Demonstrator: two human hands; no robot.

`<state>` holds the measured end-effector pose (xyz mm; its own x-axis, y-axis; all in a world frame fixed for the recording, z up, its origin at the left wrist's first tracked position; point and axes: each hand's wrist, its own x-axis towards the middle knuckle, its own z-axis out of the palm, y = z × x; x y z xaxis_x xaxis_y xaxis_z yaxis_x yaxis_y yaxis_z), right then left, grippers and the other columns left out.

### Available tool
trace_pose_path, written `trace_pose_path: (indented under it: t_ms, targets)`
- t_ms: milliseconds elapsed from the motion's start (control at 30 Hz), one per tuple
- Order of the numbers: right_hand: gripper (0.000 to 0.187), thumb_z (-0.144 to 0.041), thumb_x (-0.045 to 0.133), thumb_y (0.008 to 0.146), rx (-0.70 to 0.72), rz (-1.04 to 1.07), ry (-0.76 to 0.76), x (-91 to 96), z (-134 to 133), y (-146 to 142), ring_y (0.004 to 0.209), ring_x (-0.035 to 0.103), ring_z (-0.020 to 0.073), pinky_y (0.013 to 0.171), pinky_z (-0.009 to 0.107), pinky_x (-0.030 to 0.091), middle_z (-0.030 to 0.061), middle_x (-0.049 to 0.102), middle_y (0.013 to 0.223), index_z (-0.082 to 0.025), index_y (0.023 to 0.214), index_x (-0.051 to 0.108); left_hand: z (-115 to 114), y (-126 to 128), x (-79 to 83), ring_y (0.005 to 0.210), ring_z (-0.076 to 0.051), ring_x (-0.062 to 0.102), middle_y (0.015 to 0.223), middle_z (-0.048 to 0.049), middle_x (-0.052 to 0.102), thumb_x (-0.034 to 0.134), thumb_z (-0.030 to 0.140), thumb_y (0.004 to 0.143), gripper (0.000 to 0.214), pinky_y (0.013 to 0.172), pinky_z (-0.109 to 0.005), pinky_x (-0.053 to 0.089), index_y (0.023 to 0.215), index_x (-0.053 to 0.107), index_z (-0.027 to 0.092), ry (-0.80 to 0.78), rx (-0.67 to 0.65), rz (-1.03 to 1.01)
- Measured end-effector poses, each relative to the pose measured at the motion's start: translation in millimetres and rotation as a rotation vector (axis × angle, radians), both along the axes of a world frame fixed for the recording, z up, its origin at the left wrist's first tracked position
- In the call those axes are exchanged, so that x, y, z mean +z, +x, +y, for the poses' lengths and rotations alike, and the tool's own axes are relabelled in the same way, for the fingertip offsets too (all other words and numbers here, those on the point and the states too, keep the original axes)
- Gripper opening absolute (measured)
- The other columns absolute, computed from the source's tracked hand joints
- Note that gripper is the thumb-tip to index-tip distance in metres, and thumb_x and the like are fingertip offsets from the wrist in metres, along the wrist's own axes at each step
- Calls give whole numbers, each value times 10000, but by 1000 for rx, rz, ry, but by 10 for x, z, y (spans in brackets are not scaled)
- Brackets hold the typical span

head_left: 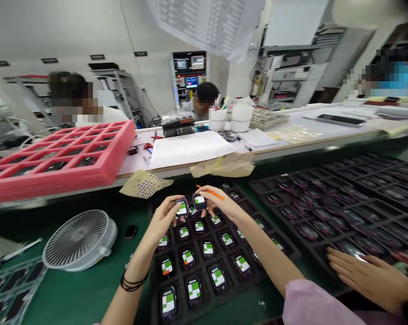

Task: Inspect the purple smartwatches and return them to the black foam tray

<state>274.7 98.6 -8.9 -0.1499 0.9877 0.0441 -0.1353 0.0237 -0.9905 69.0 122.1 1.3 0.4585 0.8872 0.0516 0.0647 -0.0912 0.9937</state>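
My left hand (165, 212) is closed around the edge of a small smartwatch (181, 208) with a green and white screen. Beside it, my right hand (220, 201) grips a second smartwatch (200, 201), lit with a similar pattern, and also carries an orange pen (215, 194) between its fingers. The two watches are held up side by side, close together. Below them lies a black compartment tray (205, 280) filled with several lit watches; a few screens show an orange patch. My right forearm hides part of the tray.
Left stand a grey fan (80, 239) and a dark watch (131, 232). A pink foam tray (118, 158) and paper sheets (190, 146) rest on the raised shelf. Another person's hand (369, 275) is over black trays (321, 248) at right. Co-workers sit beyond.
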Motion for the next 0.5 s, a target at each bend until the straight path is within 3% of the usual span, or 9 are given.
trace_pose_path:
  t_ms: [200, 500]
  targets:
    - [304, -354, 619, 840, 132, -68, 57, -2, -96, -3, 642, 693, 150, 423, 184, 465, 56, 616, 978, -198, 1084, 525, -2, -33, -46, 620, -143, 624, 811, -27, 611, 537, 468, 844, 399, 469, -205, 385, 1113, 568, 175, 2, -43, -17]
    - [333, -402, 611, 843, 132, -88, 52, 14, -132, -42, 628, 676, 142, 427, 203, 474, 65, 610, 987, -204, 1093, 514, -60, -23, -41, 617, -102, 564, 927, -49, 619, 618, 447, 813, 399, 487, -201, 407, 1094, 546, 173, 31, -58, -52]
